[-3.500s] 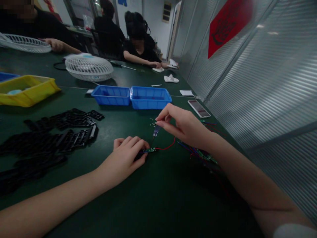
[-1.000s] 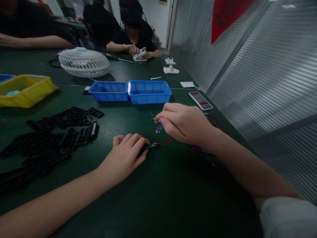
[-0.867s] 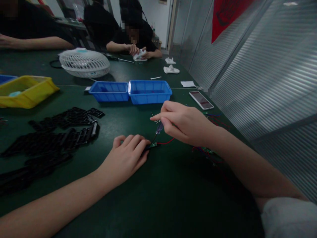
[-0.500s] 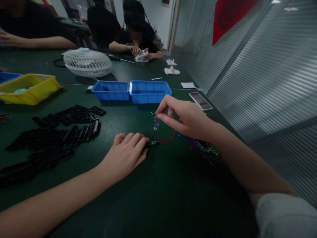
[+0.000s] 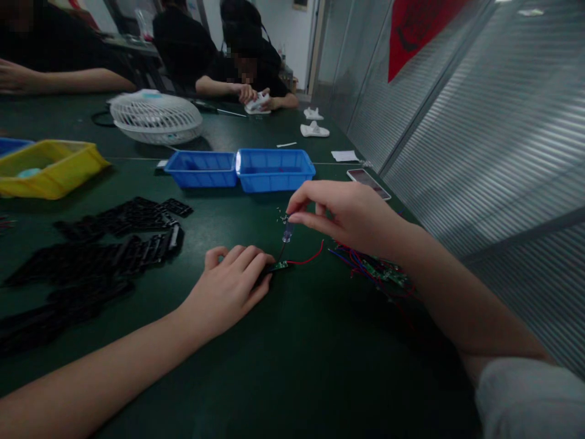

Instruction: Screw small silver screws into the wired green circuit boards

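Observation:
My right hand (image 5: 347,210) pinches the top of a small screwdriver (image 5: 287,231) with a clear handle, its shaft slanting down to a small green circuit board (image 5: 280,266). A red wire (image 5: 307,262) curves away from the board to the right. Beside the tip, my left hand (image 5: 233,286) is closed on a dark piece under the board, mostly hidden by the fingers; it looks like one of the black plastic parts (image 5: 105,250) piled at the left. Several tiny screws (image 5: 282,214) lie just behind the screwdriver handle.
Green boards with red and blue wires (image 5: 384,271) lie under my right forearm. Two blue bins (image 5: 275,178), a yellow bin (image 5: 55,183), a white fan (image 5: 155,119) and a phone (image 5: 369,183) stand or lie farther back. Across the table a person (image 5: 249,67) handles a white part.
The right hand and screwdriver have shifted very slightly, the handle still pinched at its top. The left hand stays in place on the dark piece. The whole view has drifted a little.

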